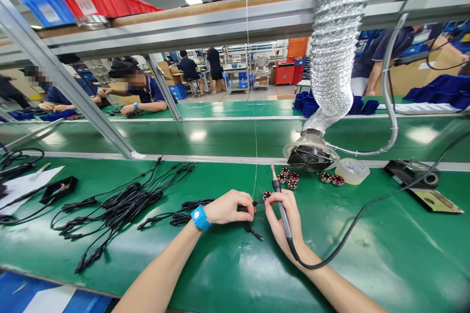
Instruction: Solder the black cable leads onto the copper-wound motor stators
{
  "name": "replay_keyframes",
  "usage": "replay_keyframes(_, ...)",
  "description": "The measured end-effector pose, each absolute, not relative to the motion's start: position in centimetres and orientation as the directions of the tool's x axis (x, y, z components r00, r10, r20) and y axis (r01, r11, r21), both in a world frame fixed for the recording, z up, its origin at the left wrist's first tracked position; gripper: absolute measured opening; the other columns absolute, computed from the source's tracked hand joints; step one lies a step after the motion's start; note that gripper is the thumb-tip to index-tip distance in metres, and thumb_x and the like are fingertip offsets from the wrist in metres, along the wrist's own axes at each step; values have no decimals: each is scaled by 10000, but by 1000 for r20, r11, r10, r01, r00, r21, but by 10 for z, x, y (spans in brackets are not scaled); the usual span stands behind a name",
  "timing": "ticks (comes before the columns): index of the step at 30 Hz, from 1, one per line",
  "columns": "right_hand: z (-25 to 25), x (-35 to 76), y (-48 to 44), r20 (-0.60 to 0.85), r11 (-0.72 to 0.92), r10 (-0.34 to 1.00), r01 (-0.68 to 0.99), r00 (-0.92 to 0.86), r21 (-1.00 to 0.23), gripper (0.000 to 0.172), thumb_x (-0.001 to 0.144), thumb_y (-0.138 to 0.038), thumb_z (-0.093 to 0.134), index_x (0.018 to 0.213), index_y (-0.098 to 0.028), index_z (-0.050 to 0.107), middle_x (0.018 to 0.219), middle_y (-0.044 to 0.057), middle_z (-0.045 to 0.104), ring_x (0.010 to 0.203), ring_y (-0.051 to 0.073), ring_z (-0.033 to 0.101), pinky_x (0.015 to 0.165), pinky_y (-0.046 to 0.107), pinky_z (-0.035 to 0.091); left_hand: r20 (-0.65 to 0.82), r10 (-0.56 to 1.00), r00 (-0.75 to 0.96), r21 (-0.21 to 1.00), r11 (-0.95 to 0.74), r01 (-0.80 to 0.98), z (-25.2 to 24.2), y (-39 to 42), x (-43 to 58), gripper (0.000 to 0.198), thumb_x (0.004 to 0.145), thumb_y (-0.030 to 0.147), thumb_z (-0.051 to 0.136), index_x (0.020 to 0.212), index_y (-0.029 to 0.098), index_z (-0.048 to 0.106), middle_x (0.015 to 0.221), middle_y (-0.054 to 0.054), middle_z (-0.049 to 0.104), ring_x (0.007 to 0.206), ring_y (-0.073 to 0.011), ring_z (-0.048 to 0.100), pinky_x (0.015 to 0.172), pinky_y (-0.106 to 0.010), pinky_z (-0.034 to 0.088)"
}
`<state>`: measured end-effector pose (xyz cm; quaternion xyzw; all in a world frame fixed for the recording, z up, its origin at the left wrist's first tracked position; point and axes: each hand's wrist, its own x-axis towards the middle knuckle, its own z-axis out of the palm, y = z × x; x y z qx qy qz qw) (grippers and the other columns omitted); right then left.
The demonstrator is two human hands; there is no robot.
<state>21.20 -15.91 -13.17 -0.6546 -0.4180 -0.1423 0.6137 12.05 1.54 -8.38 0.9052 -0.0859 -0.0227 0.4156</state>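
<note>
My left hand (228,207), with a blue wristband (201,218), pinches a black cable end (258,202) over the green bench. My right hand (293,215) is closed around a soldering iron (284,220), its tip pointing up and away. The right fingertips also touch a small round part with copper windings (267,195), close to the cable end. A thin solder wire (256,151) hangs from the reel above down to my left fingers. More round wound parts (293,184) lie just beyond my right hand. Another cable end (255,232) rests below the hands.
A bundle of black cables (121,203) lies at left. Under a silver duct hangs a fan (310,156); a tape roll (351,171) and an iron stand (418,176) are to its right. The iron's cord (352,230) arcs rightward. Co-workers sit across the bench.
</note>
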Motion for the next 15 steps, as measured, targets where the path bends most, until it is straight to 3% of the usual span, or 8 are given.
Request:
replay_keyframes(8, -136, 213, -160, 732, 114, 351, 749, 584, -653, 103, 863, -114, 534, 902, -207, 548, 928, 27, 515, 878, 145, 566, 807, 282, 477, 83, -135, 987, 517, -841, -159, -89, 7, 119, 120, 874, 139, 543, 840, 197, 643, 871, -16, 648, 850, -138, 575, 780, -204, 403)
replay_keyframes(11, -137, 214, -160, 731, 106, 351, 751, 584, -651, 93, 867, -124, 534, 905, -208, 548, 928, 28, 515, 879, 148, 567, 802, 286, 477, 46, -127, 991, 559, -819, -131, -87, 6, 118, 145, 850, 91, 518, 848, 199, 614, 862, -1, 659, 811, -124, 585, 755, -193, 408)
replay_keyframes(15, -136, 214, -160, 719, 99, 369, 744, 589, -661, 91, 869, -119, 534, 894, -206, 548, 931, 28, 510, 882, 147, 563, 801, 283, 472, -53, -135, 989, 717, -695, -56, -84, 6, 117, 129, 819, 69, 512, 817, 178, 582, 811, 10, 659, 706, -96, 616, 676, -174, 437)
